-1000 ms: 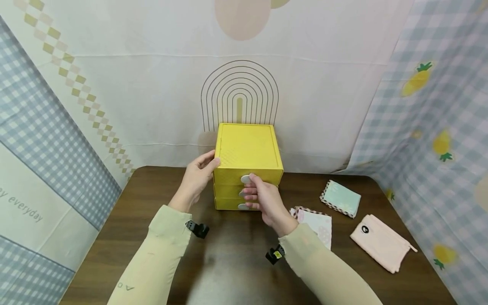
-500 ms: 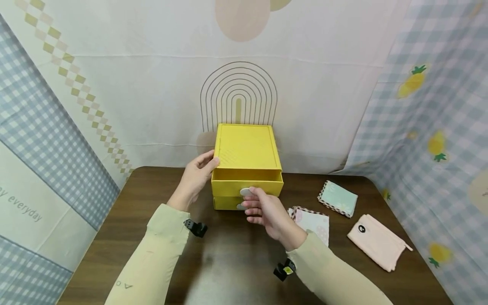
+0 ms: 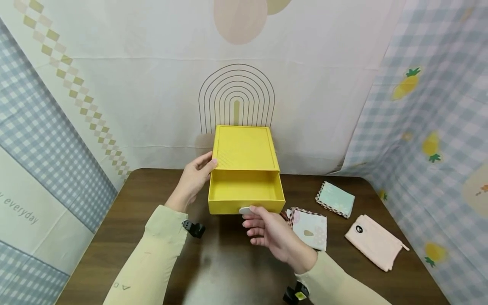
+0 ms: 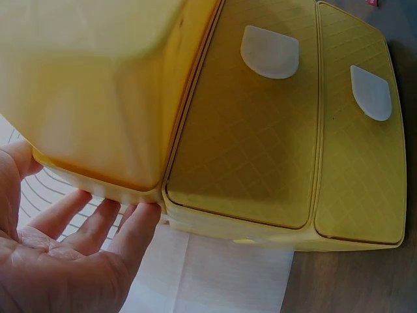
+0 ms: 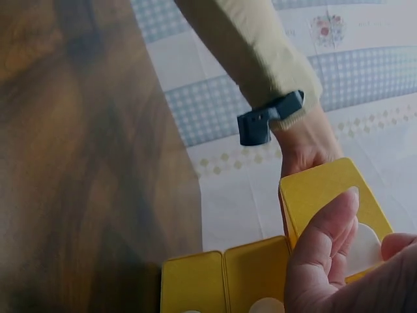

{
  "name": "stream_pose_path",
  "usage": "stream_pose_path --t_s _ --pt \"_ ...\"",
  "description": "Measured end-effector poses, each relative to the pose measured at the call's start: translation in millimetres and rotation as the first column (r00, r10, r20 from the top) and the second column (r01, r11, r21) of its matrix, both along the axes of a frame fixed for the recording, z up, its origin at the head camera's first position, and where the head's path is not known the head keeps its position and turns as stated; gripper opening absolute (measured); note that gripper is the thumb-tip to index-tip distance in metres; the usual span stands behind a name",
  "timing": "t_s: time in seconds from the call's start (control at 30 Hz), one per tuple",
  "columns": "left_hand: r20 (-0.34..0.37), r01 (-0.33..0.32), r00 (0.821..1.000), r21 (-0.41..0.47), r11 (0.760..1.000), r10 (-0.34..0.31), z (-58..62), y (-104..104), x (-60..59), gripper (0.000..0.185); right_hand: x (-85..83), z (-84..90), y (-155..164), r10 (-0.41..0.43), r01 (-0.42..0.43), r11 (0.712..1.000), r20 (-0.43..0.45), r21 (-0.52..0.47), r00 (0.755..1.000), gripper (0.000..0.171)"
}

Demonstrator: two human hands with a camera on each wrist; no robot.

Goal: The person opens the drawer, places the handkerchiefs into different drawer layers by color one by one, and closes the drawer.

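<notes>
Yellow drawer box point(image 3: 243, 148) with its top drawer point(image 3: 245, 195) pulled out, one hand on each.

Yellow drawer box stands at the far middle of the tabletop point(image 3: 152, 237), against the draped backdrop. Its top drawer juts out toward the person, the inside bare and yellow. The right hand point(image 3: 268, 231) pinches the white tab handle point(image 3: 245, 210) on the drawer's front, thumb above and fingers curled beneath. The left hand point(image 3: 192, 180) lies flat against the box's left side, fingers straight, thumb at the top edge. In the left wrist view the two lower drawers point(image 4: 287, 137) sit closed, each with a white tab. Right of the box lie three folded cloths: a white patterned one point(image 3: 310, 226) nearest, a mint one point(image 3: 335, 199) behind it, and a pink one point(image 3: 375, 241) farthest out.
</notes>
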State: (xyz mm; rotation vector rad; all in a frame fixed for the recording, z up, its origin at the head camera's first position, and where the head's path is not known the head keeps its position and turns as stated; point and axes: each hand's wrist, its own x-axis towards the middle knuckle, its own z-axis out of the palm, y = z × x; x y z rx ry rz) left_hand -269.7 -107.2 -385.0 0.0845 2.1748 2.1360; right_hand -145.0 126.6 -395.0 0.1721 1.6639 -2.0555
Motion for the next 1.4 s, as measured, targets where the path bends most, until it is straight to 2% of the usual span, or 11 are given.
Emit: stream_pose_path --t_s 0.17,0.43,0.6,0.7,0.77,0.83,0.9,1.0,1.13,1.23,1.4 --pt "-0.011 0.001 1.000 0.006 1.000 0.000 0.2 0 1.9 0.057 9.2 0.4 1 0.009 -0.009 1.000 0.010 -0.023 1.000 0.056" --pt "-0.009 0.011 1.000 0.026 1.000 -0.011 0.4 0 2.4 0.056 7.4 -8.5 10 0.071 -0.070 0.996 0.015 -0.055 0.997 0.066" --pt "-0.017 0.018 1.000 0.028 0.999 -0.017 -0.2 -1 2.2 0.055 6.0 -15.8 28 0.172 -0.170 0.984 -0.044 0.047 0.984 0.057" --pt "-0.021 0.015 1.000 0.024 1.000 -0.015 -0.7 -1 2.0 0.055 4.3 -22.1 44 0.258 -0.239 0.959 -0.121 0.150 0.958 0.046" --pt "-0.023 0.011 1.000 0.021 1.000 -0.010 -1.5 -1 1.6 0.056 3.0 -26.2 56 0.329 -0.278 0.928 -0.193 0.248 0.924 0.040" --pt "-0.027 0.006 1.000 0.019 1.000 -0.005 -2.5 -1 1.2 0.057 0.7 -30.7 69 0.394 -0.276 0.883 -0.280 0.381 0.876 0.035" --pt "-0.032 0.001 0.999 0.021 1.000 0.000 -3.3 -2 0.6 0.057 -2.4 -34.2 82 0.442 -0.217 0.825 -0.356 0.521 0.824 0.033" --pt "-0.034 -0.006 0.999 0.018 1.000 0.007 -3.4 -1 0.2 0.058 -8.9 -39.4 103 0.470 -0.086 0.743 -0.426 0.664 0.773 0.034" --pt "-0.029 -0.015 0.999 0.008 1.000 0.015 -3.3 -1 0.3 0.059 -21.6 -51.1 132 0.464 0.059 0.617 -0.423 0.784 0.779 0.043" --pt "-0.028 -0.015 0.999 0.003 1.000 0.015 -3.1 -1 0.7 0.059 -32.2 -63.3 152 0.437 0.125 0.519 -0.388 0.846 0.812 0.052" --pt "-0.026 -0.012 1.000 0.005 1.000 0.012 -3.3 0 0.9 0.059 -47.1 -80.1 177 0.427 0.178 0.418 -0.365 0.891 0.827 0.066"
